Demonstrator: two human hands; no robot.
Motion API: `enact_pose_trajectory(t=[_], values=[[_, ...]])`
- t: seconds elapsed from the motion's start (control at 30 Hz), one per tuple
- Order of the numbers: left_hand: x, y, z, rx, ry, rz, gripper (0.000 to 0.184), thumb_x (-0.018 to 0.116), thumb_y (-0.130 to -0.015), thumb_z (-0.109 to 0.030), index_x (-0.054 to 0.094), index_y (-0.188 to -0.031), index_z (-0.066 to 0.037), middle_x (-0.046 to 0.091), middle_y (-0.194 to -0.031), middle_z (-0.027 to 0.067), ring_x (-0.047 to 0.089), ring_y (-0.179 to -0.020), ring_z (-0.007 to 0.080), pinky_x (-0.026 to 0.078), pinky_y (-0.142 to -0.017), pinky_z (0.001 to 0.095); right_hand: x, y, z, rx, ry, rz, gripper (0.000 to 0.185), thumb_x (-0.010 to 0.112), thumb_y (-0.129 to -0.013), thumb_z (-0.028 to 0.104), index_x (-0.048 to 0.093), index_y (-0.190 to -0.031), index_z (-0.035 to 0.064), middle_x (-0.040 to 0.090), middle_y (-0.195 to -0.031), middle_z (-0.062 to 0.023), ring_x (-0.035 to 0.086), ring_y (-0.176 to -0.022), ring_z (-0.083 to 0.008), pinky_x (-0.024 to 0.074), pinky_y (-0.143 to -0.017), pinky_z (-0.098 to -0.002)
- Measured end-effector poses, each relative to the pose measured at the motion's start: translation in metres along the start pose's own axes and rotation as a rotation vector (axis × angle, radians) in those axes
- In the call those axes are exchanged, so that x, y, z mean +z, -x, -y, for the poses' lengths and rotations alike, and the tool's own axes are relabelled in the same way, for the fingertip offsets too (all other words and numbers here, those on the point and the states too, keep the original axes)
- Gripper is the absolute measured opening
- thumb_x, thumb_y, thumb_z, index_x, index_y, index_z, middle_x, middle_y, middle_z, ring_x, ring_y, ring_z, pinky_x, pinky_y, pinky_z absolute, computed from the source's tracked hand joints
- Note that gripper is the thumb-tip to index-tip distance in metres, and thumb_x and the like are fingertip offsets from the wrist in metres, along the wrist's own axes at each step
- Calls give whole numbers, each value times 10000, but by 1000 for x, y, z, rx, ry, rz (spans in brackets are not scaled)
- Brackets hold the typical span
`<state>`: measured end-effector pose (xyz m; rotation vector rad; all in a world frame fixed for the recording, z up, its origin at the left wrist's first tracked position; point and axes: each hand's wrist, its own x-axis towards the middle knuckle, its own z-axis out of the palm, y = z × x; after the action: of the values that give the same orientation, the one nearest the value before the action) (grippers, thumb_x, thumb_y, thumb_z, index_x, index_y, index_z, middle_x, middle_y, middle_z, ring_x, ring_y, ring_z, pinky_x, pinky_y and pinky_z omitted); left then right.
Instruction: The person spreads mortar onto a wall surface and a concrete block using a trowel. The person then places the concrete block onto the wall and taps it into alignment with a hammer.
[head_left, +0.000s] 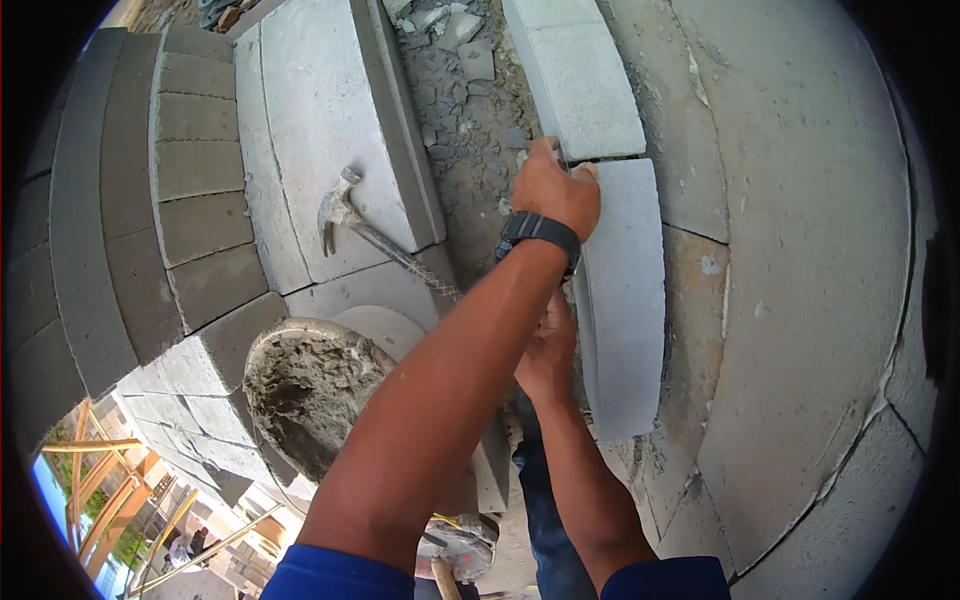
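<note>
A pale concrete block [625, 300] with a slightly curved outer edge lies end to end with another pale block [585, 85], a thin gap between them. My left hand [555, 188], with a black watch on its wrist, is closed at the near block's end by that gap, its fingers curled over the corner. Lower down, my right hand [548, 350] is against the inner side of the same block. The left forearm and wrist cover part of it, and its fingertips are hidden.
A claw hammer [345, 215] rests on the stepped blocks [320, 100] to the left. Below it stands a bucket [290, 325] of wet mortar. Broken chips and rubble [465, 70] fill the trough between the block rows. A wooden handle [445, 578] shows at the bottom, and timber framing [110, 510] at lower left.
</note>
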<state>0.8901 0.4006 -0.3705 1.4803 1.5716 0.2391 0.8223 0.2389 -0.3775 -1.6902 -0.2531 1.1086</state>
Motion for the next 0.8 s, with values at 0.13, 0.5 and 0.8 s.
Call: enact_pose_trajectory(t=[0.13,0.5,0.8], values=[[11,-19,11,-12,47,23,561,752,-880,-230,580,-1356,13,717,-1155,189,720,-1030,287,641,-736,409,-80,109,38,-206,98,56,257,715,-932,31,596,-1157,-8,650,-1091,-105,683,-911,-160,546,-770,-293],[1,-15,-3,27,63,149,338,721,-947,-230,651,-1186,-1,639,-1096,99,699,-954,269,666,-749,421,-251,214,-172,449,-52,-408,153,729,-931,113,666,-1044,31,682,-857,-23,629,-769,-99,503,-663,-269],[2,-15,7,55,103,143,342,735,-949,-296,635,-1163,-49,612,-1115,58,672,-955,221,633,-792,333,-238,141,-235,131,112,-456,122,726,-870,70,656,-929,-11,682,-777,-46,608,-691,-108,486,-644,-285]])
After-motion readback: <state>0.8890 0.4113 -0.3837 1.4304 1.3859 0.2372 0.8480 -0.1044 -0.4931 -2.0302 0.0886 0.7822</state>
